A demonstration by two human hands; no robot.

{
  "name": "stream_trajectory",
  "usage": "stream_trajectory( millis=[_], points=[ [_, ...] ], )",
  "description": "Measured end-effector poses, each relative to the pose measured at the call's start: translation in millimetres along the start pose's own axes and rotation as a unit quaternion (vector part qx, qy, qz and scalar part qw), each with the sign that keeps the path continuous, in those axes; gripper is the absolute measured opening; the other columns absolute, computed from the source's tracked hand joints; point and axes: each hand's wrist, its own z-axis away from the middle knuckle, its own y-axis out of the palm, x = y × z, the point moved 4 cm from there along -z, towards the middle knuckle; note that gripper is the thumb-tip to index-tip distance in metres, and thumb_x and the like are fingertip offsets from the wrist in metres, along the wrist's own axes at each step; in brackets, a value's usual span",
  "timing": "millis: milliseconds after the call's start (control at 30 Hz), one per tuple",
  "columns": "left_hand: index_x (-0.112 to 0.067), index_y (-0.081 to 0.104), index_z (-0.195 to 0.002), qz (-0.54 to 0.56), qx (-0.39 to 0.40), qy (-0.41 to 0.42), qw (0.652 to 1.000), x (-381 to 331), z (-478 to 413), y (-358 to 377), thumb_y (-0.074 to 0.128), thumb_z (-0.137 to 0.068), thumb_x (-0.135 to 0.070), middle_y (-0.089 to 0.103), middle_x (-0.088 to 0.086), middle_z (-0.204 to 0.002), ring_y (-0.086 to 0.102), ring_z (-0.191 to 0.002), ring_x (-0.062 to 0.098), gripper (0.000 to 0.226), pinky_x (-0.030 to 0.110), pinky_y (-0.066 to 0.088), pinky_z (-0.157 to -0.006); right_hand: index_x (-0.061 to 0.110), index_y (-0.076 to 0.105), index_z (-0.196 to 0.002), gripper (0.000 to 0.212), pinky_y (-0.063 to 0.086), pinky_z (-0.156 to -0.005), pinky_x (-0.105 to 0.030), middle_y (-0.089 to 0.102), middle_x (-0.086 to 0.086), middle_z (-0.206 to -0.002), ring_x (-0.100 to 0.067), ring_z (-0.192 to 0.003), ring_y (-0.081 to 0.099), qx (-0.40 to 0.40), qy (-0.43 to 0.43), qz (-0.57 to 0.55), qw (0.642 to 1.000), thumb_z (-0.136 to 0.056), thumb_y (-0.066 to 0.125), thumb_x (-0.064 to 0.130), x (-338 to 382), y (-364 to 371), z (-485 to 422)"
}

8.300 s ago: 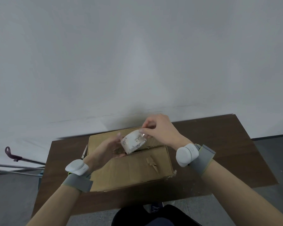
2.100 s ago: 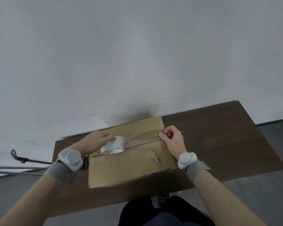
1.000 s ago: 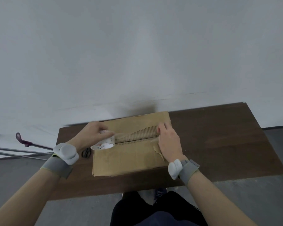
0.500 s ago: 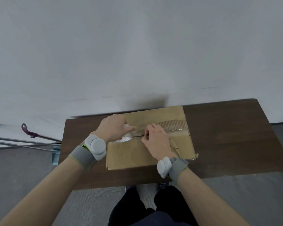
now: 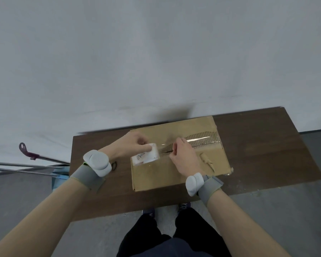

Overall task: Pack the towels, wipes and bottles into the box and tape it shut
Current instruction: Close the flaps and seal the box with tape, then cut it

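Cardboard box (image 5: pixel 174 175) sits closed mid-table (image 5: pixel 267 145), so we judge taping is underway. Our left hand (image 5: pixel 130 147) grips the tape roll (image 5: pixel 145 158) at the seam's nine o'clock end, and our right hand (image 5: pixel 183 156) pinches the tape strip (image 5: pixel 198 140) running toward three o'clock. Next we likely need a clean tear or cut.

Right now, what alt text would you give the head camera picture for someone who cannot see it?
A person tapes a closed cardboard box on a brown table: the left hand grips a tape roll over the seam, and the right hand, curled, rests on the clear tape strip.
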Motion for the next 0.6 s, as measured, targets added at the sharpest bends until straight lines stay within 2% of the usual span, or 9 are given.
stream_trajectory(
  millis=[100,167,267,333,433,467,533,600],
  points=[
    [-0.026,0.059,-0.059,-0.220,-0.055,-0.055,0.972,15.7,4.8,-23.2,0.055,-0.073,-0.058,0.056,-0.011,-0.050,0.051,-0.052,0.013,0.035,0.025,0.034,-0.050,0.009,0.056,-0.096,0.005,0.048,-0.078,-0.033,0.056,-0.004,-0.099,-0.022,-0.090,0.055,0.010,0.012,-0.011,1.000,-0.094,0.060,0.010,0.3,-1.2,-3.0],
    [-0.025,0.064,-0.064,-0.293,-0.056,-0.115,0.947,41.0,16.5,-36.0,0.056,-0.078,-0.068,0.064,-0.008,-0.049,0.062,-0.057,0.012,0.047,0.027,0.037,-0.052,0.007,0.057,-0.096,0.004,0.044,-0.077,-0.032,0.058,-0.007,-0.098,-0.024,-0.090,0.054,0.010,0.021,-0.012,1.000,-0.093,0.060,0.008,2.2,-1.2,-4.7],
    [-0.026,0.064,-0.065,-0.287,-0.044,-0.128,0.948,63.4,23.4,-31.3,0.042,-0.077,-0.090,0.067,-0.006,-0.054,0.063,-0.057,0.008,0.069,0.027,0.037,-0.051,0.007,0.057,-0.095,0.004,0.044,-0.075,-0.033,0.059,-0.008,-0.097,-0.025,-0.089,0.055,0.005,0.036,-0.007,0.999,-0.092,0.060,0.007,1.8,-1.3,-4.6],
    [-0.025,0.065,-0.067,-0.266,-0.035,-0.116,0.956,68.5,26.5,-26.0,0.031,-0.076,-0.093,0.067,-0.007,-0.060,0.061,-0.059,0.011,0.077,0.029,0.040,-0.053,0.008,0.056,-0.094,0.005,0.045,-0.074,-0.033,0.059,-0.007,-0.096,-0.025,-0.087,0.055,-0.003,0.047,-0.002,0.999,-0.092,0.061,0.008,3.4,0.9,-3.3],
    [-0.032,0.064,-0.080,-0.195,0.012,-0.105,0.975,79.6,32.5,-29.6,0.028,-0.088,-0.074,0.068,0.000,-0.089,0.061,-0.080,0.021,0.057,0.037,0.047,-0.072,0.011,0.057,-0.094,0.007,0.047,-0.073,-0.034,0.059,-0.004,-0.095,-0.023,-0.087,0.056,-0.015,0.074,-0.007,0.997,-0.092,0.063,0.015,5.9,1.8,-2.5],
    [-0.029,0.063,-0.081,-0.172,0.020,-0.096,0.980,81.2,35.6,-32.5,0.028,-0.083,-0.068,0.064,0.002,-0.091,0.058,-0.083,0.024,0.051,0.039,0.045,-0.075,0.013,0.057,-0.093,0.008,0.046,-0.072,-0.034,0.059,-0.003,-0.095,-0.022,-0.087,0.056,-0.018,0.082,-0.008,0.996,-0.093,0.063,0.017,5.8,2.1,-2.6],
    [-0.022,0.054,-0.069,-0.123,-0.001,-0.076,0.989,84.7,42.4,-39.6,0.034,-0.073,-0.059,0.056,0.000,-0.074,0.049,-0.072,0.023,0.042,0.038,0.038,-0.067,0.014,0.056,-0.092,0.010,0.043,-0.071,-0.033,0.058,-0.002,-0.095,-0.022,-0.086,0.056,-0.021,0.082,0.011,0.996,-0.093,0.064,0.020,12.7,4.1,-1.5],
    [-0.021,0.053,-0.064,-0.119,-0.015,-0.060,0.991,83.2,42.8,-39.3,0.040,-0.074,-0.050,0.051,-0.005,-0.062,0.045,-0.063,0.019,0.034,0.035,0.036,-0.061,0.015,0.055,-0.089,0.012,0.041,-0.070,-0.032,0.055,-0.001,-0.094,-0.020,-0.083,0.053,-0.026,0.069,0.034,0.997,-0.092,0.065,0.022,17.9,5.1,0.3]
  ],
)
